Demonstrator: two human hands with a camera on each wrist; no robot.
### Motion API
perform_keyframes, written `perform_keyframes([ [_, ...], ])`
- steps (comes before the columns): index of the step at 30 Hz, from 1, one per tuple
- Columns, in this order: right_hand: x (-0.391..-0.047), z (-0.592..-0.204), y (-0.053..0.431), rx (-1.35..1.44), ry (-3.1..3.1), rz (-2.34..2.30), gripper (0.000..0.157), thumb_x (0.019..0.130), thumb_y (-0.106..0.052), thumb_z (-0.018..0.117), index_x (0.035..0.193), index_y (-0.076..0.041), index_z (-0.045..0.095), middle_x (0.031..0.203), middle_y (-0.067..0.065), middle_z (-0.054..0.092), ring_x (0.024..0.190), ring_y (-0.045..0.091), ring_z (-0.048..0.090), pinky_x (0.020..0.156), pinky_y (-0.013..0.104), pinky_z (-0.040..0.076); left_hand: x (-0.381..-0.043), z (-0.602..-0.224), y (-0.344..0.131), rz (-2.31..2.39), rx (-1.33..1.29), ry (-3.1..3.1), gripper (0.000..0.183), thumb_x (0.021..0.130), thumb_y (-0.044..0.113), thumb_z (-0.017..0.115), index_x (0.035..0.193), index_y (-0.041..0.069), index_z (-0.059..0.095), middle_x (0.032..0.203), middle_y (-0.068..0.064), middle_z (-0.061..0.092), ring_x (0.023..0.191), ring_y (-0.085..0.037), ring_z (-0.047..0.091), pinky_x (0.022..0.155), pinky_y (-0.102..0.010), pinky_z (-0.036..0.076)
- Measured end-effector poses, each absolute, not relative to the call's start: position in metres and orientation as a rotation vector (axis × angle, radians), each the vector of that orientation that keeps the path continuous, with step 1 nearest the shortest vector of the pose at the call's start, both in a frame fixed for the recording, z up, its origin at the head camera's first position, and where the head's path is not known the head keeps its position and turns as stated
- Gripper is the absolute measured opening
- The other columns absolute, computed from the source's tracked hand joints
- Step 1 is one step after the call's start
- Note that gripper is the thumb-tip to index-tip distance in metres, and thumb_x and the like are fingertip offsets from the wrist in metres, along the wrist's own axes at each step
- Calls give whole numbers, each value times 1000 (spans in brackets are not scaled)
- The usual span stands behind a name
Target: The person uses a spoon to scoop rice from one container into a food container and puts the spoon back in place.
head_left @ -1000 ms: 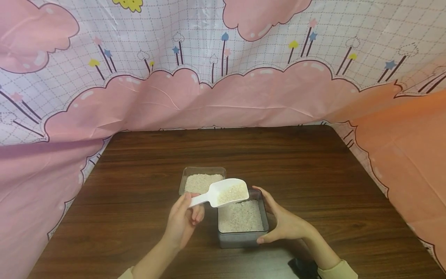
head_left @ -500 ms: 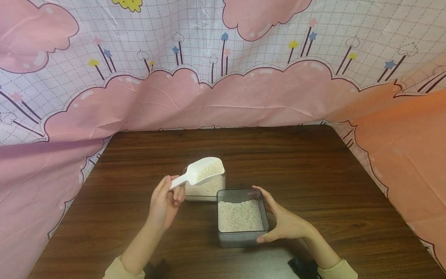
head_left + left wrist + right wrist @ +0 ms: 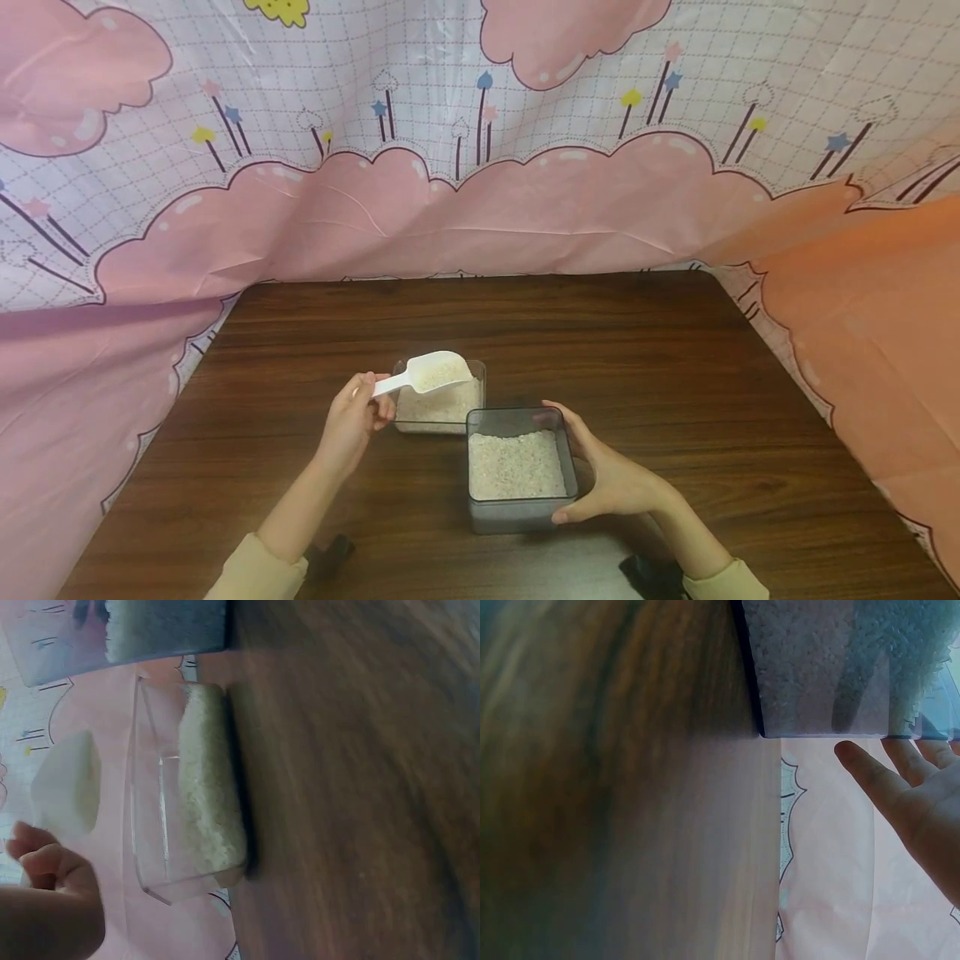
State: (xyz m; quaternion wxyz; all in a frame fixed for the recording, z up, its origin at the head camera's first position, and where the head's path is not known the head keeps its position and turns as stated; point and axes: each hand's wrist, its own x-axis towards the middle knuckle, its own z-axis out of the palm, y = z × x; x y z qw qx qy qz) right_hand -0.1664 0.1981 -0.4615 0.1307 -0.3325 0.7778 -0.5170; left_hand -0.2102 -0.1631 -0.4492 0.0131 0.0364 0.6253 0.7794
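Note:
My left hand [image 3: 351, 423] grips the handle of a white scoop [image 3: 435, 372] that carries rice. The scoop is over a clear container [image 3: 477, 408] with rice in it. In the left wrist view the scoop [image 3: 69, 784] shows beside the clear container [image 3: 155, 889], whose rice forms an uneven layer. My right hand [image 3: 611, 483] holds the right side of a grey see-through container [image 3: 517, 517], thumb at the front corner and fingers at the back one. Rice [image 3: 517, 467] fills much of it. In the right wrist view my right hand's fingertips [image 3: 847, 750] are right at its wall.
Both containers stand on a dark wood-grain table [image 3: 600, 342], the clear one behind and left of the grey one. A patterned curtain [image 3: 480, 217] hangs around the back and sides. Dark objects [image 3: 651, 575] show near each forearm.
My left hand has moved left with the loaded scoop, from over the grey container to over the clear one, and the scoop has then dipped slightly lower. The right hand keeps its place.

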Motion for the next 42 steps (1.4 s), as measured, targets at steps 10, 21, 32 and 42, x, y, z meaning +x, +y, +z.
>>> perform_keyframes([
  [10,-167,-462,198,-978,2264,-1493,123,68,-20,90,156,-15,4,153,9,22,143,41,15,102,74,22,-221,-455,-162,2069,107,2242,37,108,25,35,118,-7,49,68,-1,51,66,-13,53,56,-20,37],
  [21,-167,-463,198,-992,2256,-1492,123,68,-19,90,156,-23,4,153,9,22,143,41,15,102,74,22,-237,-444,-154,1756,306,2480,32,107,21,39,110,-6,55,63,-3,54,57,-16,46,50,-21,35],
  [32,-167,-461,198,-973,2249,-1494,124,68,-20,90,156,-21,3,153,10,22,143,41,15,103,72,23,-242,-405,-166,1345,503,2727,26,107,21,41,104,1,57,60,-1,51,50,-14,45,44,-21,30],
  [42,-169,-462,198,-989,2250,-1498,123,68,-20,91,156,-23,4,153,10,23,143,42,15,102,73,23,-218,-353,-166,1006,732,2974,22,106,23,42,101,6,56,61,4,34,52,-9,30,48,-27,29],
])
